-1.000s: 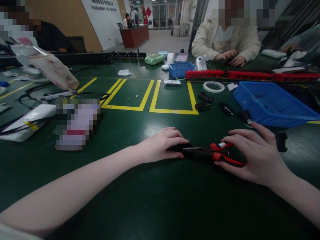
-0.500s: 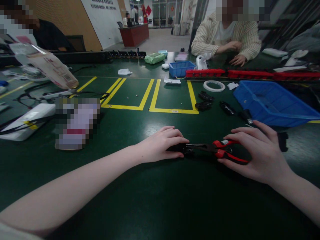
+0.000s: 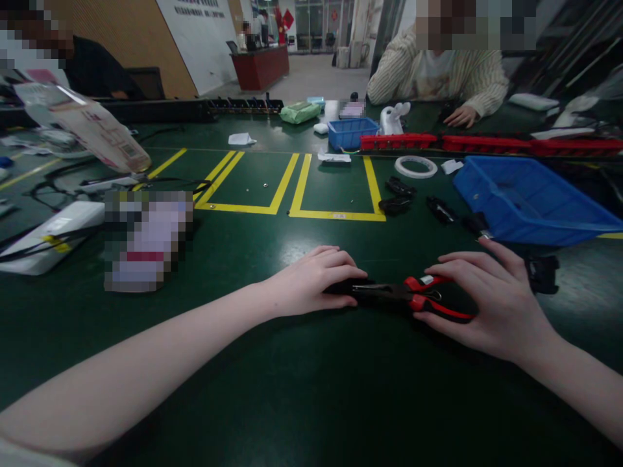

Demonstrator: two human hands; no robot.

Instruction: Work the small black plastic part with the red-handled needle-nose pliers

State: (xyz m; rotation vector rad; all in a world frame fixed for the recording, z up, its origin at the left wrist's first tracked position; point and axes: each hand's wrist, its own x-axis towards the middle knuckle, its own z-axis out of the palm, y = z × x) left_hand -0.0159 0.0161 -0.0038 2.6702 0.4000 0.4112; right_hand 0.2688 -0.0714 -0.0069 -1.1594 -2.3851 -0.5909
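Through the head view I see the left hand (image 3: 318, 282) gripping a black part (image 3: 338, 286), the right hand (image 3: 499, 305) holding red-handled pliers (image 3: 417, 302), tips seemingly touching it, though it's dark there. Toward the table's (image 3: 311, 376) right edge lies 1 blue bin (image 3: 530, 194); at its far edge, 1 person (image 3: 438, 74).

the left hand (image 3: 314, 284) hides most of the black part (image 3: 341, 286) it holds.

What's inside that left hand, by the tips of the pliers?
Part of a black piece shows inside the left hand, with the pliers reaching to it. The hand covers the rest, so its full shape can't be seen.
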